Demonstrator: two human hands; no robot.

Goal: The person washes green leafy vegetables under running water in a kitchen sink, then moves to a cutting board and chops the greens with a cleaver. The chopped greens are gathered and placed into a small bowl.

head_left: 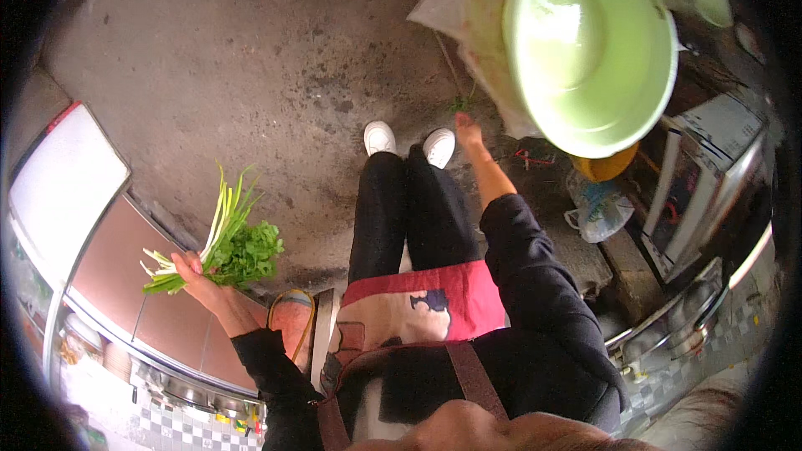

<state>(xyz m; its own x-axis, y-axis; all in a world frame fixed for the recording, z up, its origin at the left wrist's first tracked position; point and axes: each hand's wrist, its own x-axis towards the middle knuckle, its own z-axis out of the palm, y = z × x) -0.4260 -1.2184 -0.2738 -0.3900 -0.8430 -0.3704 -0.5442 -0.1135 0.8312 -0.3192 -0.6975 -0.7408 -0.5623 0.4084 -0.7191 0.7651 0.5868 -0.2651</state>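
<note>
One apron [472, 301] — left hand [199, 282] grips one greens bunch [249, 249]; right hand [469, 132] pinches green sprig [459, 103] — two shoes [379, 137].

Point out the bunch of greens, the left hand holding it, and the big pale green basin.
Bunch of greens [242, 247]: head view, on its dark leafy part.
Left hand [200, 286]: head view, on the middle of the hand.
Pale green basin [614, 67]: head view, on its inside surface.

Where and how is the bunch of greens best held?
Probably around the gathered stems of the bunch of greens, coming from the person's near side, as the left hand does: the stalks draw together there, while the leaves fan out and would likely give a looser hold.
</note>
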